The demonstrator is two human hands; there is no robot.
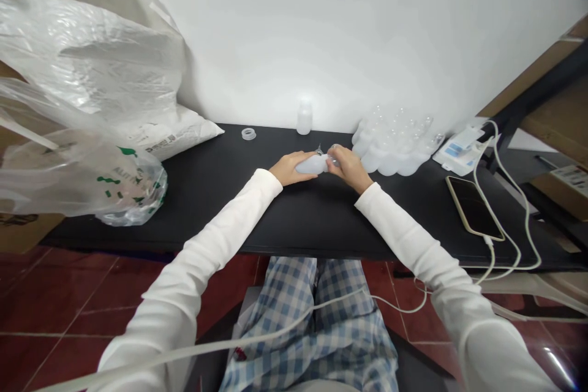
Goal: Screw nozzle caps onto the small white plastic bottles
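A small frosted white plastic bottle (pixel 312 165) lies tilted on its side between my hands, just above the black table. My left hand (pixel 293 168) is closed around its body. At the neck end, my right hand (pixel 348 165) grips a clear cap (pixel 334 157) with fingers and thumb; whether the cap is seated on the neck is hidden by the fingers. A bit of clear plastic sticks up beside the left fingertips. Behind them, near the wall, another frosted bottle (pixel 304 118) stands upright. To the right is a cluster of similar bottles (pixel 395 141) with clear tops.
A translucent ring (pixel 248 134) lies on the black table (pixel 206 196). Large white sacks (pixel 114 61) and a clear plastic bag (pixel 124 184) fill the left side. On the right are a phone (pixel 473 207) with charging cables and a white-and-blue packet (pixel 460 150). A cable (pixel 275 334) crosses my lap.
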